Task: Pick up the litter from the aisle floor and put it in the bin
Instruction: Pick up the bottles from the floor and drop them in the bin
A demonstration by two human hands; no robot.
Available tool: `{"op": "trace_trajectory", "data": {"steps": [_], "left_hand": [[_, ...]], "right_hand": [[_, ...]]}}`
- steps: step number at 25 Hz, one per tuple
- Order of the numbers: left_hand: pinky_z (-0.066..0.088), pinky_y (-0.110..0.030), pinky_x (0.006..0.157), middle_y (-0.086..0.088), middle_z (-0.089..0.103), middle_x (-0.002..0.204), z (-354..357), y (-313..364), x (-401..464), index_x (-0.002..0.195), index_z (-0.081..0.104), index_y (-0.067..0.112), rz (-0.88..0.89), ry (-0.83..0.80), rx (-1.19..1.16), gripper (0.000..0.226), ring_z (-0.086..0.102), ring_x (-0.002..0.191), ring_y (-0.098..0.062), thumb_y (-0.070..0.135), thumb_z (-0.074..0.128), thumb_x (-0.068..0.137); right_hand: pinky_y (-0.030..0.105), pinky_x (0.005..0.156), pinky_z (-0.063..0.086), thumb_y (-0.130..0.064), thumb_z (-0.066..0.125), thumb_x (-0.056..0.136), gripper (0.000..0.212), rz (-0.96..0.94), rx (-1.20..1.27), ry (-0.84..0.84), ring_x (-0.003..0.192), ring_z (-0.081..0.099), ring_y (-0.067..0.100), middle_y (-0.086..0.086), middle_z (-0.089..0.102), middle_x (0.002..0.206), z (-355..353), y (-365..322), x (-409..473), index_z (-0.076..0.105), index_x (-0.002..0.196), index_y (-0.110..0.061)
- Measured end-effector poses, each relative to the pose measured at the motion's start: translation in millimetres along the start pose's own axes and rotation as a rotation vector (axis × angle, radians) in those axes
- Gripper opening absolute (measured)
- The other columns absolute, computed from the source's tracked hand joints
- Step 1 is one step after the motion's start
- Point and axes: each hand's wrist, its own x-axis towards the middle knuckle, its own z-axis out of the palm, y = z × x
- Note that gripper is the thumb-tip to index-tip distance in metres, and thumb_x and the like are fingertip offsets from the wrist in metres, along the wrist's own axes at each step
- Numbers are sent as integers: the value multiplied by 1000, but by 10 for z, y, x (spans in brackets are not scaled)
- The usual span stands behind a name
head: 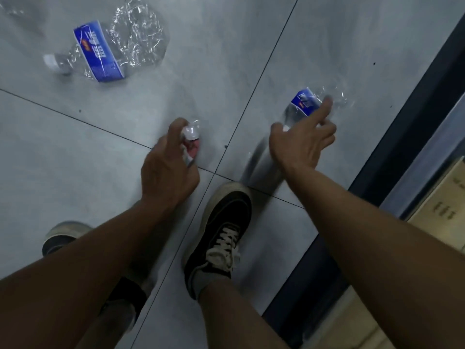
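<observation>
My right hand (pixel 300 144), grip open, reaches the clear blue-labelled plastic bottle (pixel 305 104) just ahead; my left hand (pixel 168 167) clutches small crumpled litter (pixel 191 139)

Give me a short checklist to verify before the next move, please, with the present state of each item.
1. Left hand holds its small litter piece: ok.
2. Right hand closed on the small bottle: not ok, fingers open.
3. Crushed bottle collected: not ok, it lies on the floor.
4. Shoe clear of litter: ok.
5. Bin in view: not ok.
</observation>
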Motion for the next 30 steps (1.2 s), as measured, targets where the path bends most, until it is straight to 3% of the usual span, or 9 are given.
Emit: {"op": "trace_trajectory", "data": {"steps": [2, 5, 9, 14, 16, 18, 21, 27, 30], "left_hand": [[37, -33, 62, 0, 58, 88, 114, 79, 74, 138, 35, 32, 34, -14, -7, 68, 50, 70, -24, 16, 57, 75], [42, -34, 63, -2, 59, 98, 186, 113, 73, 140, 31, 37, 8, -42, -37, 72, 56, 74, -25, 16, 61, 78], [52, -40, 66, -3, 59, 106, 23, 94, -135, 141, 26, 42, -55, -113, -77, 78, 61, 80, -32, 16, 61, 76], [51, -40, 70, -7, 62, 103, -704, 107, -590, 151, 16, 39, -158, -179, -94, 95, 59, 84, -29, 30, 63, 69], [51, -41, 75, -8, 59, 102, -1157, 179, -788, 152, 24, 25, -207, -188, -38, 92, 57, 90, -29, 37, 64, 70], [49, -41, 77, -5, 53, 98, -1639, 289, -1017, 125, 49, 9, -175, -194, 50, 64, 54, 94, -29, 40, 63, 71], [41, -35, 70, -1, 47, 96, -2477, 582, -1430, 102, 49, 14, -210, -230, 0, 39, 53, 85, -26, 31, 70, 74], [45, -36, 76, 2, 50, 113, -4376, 1299, -2432, 112, 44, 25, -271, -408, -5, 45, 58, 97, -24, 41, 57, 72], [48, -37, 84, -1, 52, 128, -5232, 1518, -2951, 131, 45, 24, -304, -404, 36, 58, 60, 108, -27, 42, 59, 77]], "right_hand": [[45, 109, 39, -43, 75, 84, 112, 88, 72, -29, 137, 33, 39, 23, 20, 154, 68, -78, 301, -8, 160, -38], [48, 105, 43, -53, 76, 83, 97, 147, 102, -130, 129, 44, 43, 24, 22, 150, 206, -141, 480, 10, 154, -48], [49, 94, 52, -34, 77, 84, 67, -63, -111, -218, 110, 54, 44, 18, 31, 134, 303, -17, 75, 29, 130, -43], [48, 77, 53, -24, 72, 82, 75, -140, -158, -342, 86, 60, 39, 18, 45, 120, -16, 135, -874, 23, 135, -41], [47, 82, 52, -18, 72, 81, 93, -161, -162, -401, 95, 59, 35, 17, 49, 122, -329, 136, -1286, 13, 148, -40], [40, 84, 48, -15, 75, 79, 104, -182, -198, -482, 105, 58, 32, 14, 50, 129, -721, 86, -1677, 9, 156, -36], [34, 83, 45, -17, 79, 75, 108, -243, -234, -574, 110, 59, 28, 7, 50, 136, -1431, -130, -2291, 12, 159, -29], [25, 60, 42, -34, 72, 67, 53, -452, -292, -651, 76, 56, 12, 0, 55, 104, -3108, -815, -3588, 42, 111, -30], [27, 56, 39, -50, 66, 63, 53, -608, -287, -656, 74, 55, 12, -2, 52, 95, -3855, -1217, -4256, 45, 104, -25]]}}
